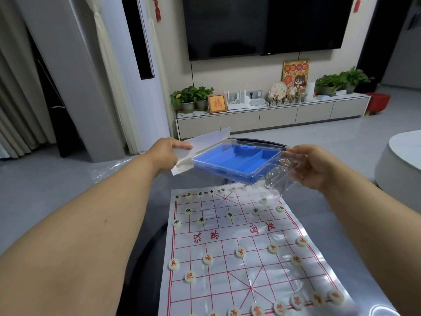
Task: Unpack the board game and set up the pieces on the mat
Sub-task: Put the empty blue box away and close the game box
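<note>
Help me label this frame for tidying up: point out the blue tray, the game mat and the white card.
blue tray (230,159): head view, on its inner floor.
game mat (230,236): head view, on its bare middle band.
white card (214,136): head view, on its raised upper half.

a home living room is showing: a large black wall-mounted television (264,26) hanging above a long low beige cabinet (273,115) bearing green potted plants (192,96).
</note>
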